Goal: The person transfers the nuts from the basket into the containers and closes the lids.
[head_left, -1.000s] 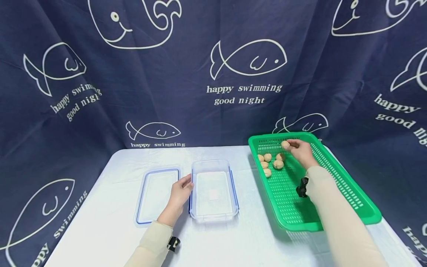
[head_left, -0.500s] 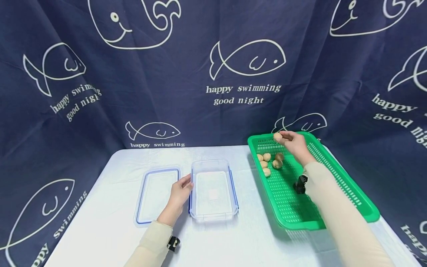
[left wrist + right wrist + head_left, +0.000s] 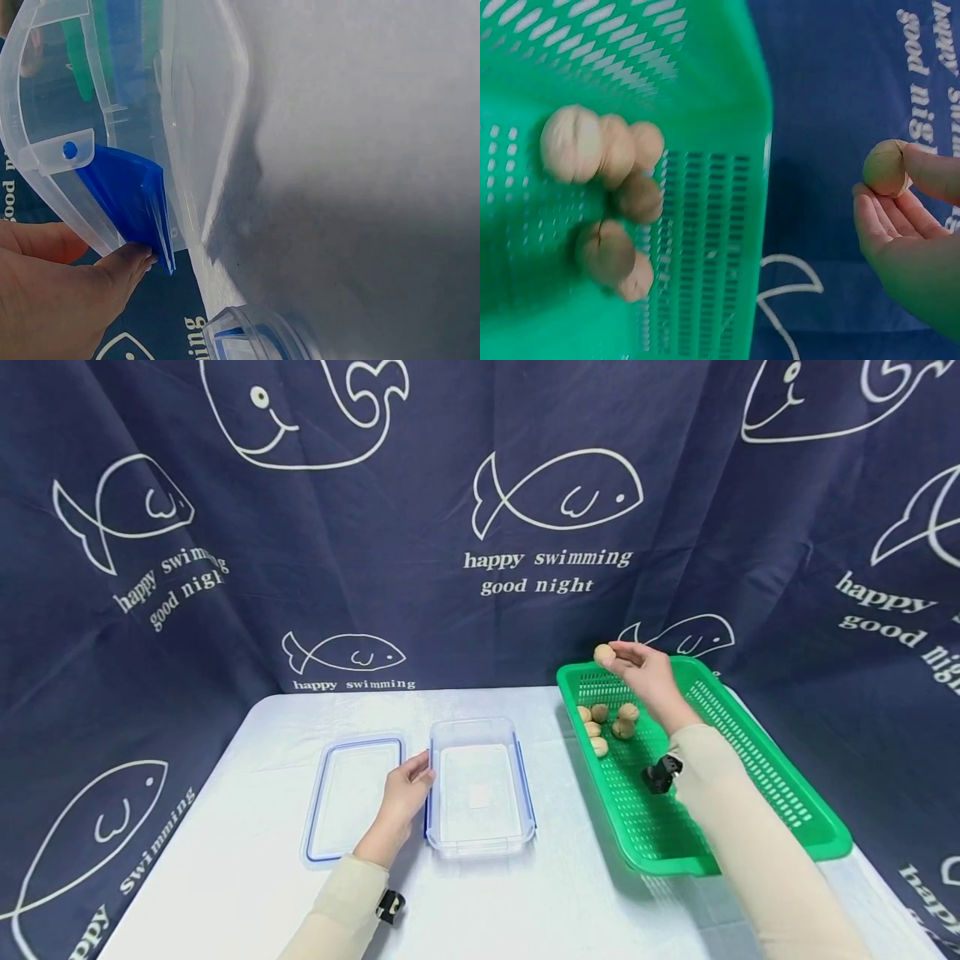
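Observation:
My right hand (image 3: 651, 681) pinches a walnut (image 3: 603, 654) between thumb and fingertips, raised above the far end of a green plastic basket (image 3: 660, 865). In the right wrist view the held walnut (image 3: 886, 169) is beyond the basket's rim. Several walnuts (image 3: 623, 728) lie in the basket's far left part. My left hand (image 3: 405, 789) holds the left side of a clear plastic food container (image 3: 480, 845) with blue latches, which stands uncovered. In the left wrist view its fingertips (image 3: 139, 255) are on a blue latch (image 3: 131, 195). No walnuts show inside the container.
A clear lid (image 3: 352, 802) with a blue seal lies flat left of the container, under the left forearm's side. White cloth (image 3: 570, 893) covers the table. A dark blue curtain (image 3: 420, 593) with fish drawings hangs behind and at both sides.
My right hand has risen and moved left with the walnut, from inside the basket's far end to above its rim. The left hand, container and lid have stayed put.

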`<action>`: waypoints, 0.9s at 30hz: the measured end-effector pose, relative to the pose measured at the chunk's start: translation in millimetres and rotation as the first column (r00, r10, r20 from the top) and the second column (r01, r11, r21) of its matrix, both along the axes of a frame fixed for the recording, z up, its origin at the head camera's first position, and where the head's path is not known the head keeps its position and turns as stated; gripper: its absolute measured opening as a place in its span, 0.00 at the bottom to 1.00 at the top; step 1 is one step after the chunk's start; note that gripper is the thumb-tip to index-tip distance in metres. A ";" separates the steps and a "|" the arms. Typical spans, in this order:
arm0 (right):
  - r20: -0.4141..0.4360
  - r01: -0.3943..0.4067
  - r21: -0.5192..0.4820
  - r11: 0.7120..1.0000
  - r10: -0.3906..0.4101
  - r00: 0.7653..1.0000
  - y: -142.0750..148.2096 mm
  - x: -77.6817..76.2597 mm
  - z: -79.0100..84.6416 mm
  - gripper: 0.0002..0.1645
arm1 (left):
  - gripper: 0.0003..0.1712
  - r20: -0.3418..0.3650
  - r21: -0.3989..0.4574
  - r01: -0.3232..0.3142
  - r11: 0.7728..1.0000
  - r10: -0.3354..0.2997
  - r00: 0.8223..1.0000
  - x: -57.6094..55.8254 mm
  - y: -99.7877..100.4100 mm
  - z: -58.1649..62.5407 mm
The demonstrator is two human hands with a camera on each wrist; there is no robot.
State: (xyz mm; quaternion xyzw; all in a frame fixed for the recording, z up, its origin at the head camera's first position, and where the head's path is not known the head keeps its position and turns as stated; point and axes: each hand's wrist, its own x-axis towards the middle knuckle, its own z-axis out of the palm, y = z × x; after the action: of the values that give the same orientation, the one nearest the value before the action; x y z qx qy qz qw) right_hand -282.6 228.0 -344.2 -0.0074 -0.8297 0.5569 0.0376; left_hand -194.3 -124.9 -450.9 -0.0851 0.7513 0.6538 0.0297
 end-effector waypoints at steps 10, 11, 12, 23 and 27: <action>-0.043 -0.018 -0.080 0.997 0.015 0.999 -30.6 8.5 9.7 0.30 | 0.24 -0.005 -0.004 -0.005 1.000 0.005 1.000 -0.1 1.5 -1.7; -0.042 -0.021 -0.087 0.996 0.017 0.999 -34.4 9.4 10.7 0.29 | 0.24 -0.005 -0.005 -0.008 1.000 0.008 1.000 -0.5 1.6 -2.1; -0.045 -0.024 -0.093 0.995 0.020 0.999 -38.1 10.0 11.6 0.29 | 0.25 -0.003 -0.007 -0.010 1.000 0.010 1.000 -0.8 1.6 -2.4; -0.027 -0.041 -0.236 0.971 0.035 0.999 -82.4 24.5 17.7 0.28 | 0.25 0.010 -0.007 -0.013 1.000 0.013 1.000 -1.2 0.9 -2.4; -0.042 -0.046 -0.289 0.956 0.035 0.999 -97.8 30.5 17.8 0.27 | 0.25 0.014 0.005 -0.011 1.000 0.011 1.000 -1.1 1.0 -1.7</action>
State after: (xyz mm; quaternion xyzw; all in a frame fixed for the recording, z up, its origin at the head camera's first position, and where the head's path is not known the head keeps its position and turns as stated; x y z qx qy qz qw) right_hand -252.1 130.2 -326.3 0.0142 -0.7383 0.6731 0.0396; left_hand -195.4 -123.9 -452.6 -0.0940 0.7491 0.6550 0.0315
